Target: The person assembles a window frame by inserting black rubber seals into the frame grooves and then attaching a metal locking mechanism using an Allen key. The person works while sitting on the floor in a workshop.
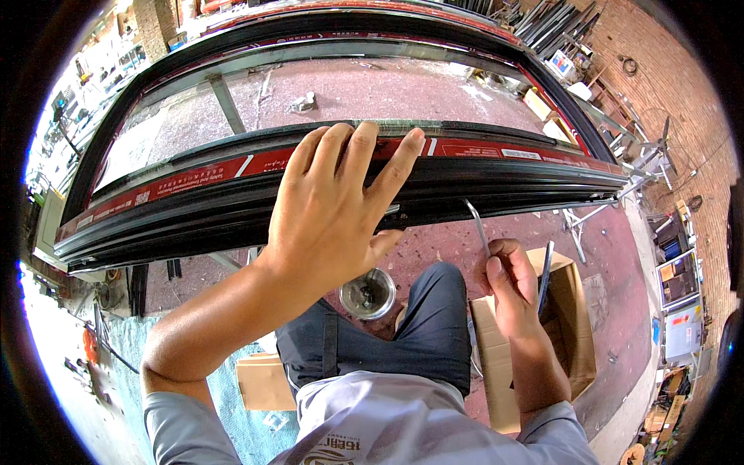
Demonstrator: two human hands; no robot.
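A large black rectangular window frame [535, 180] with red protective film along its profiles lies in front of me. My left hand [329, 198] rests on its near rail, fingers spread over the top and the thumb lower, by the front face. To the right, my right hand [511, 283] is closed round a thin bent metal rod that looks like a hex key [480, 226]. The key's bent tip meets the lower front side of the rail; whether it sits in a hole is too small to tell.
Below the rail stands a round metal bowl [367, 294] with small dark parts in it. An open cardboard box [496, 364] is by my right leg, and another cardboard box [265, 381] lies at left. A stand fan [663, 143] and a brick wall [697, 93] are at right.
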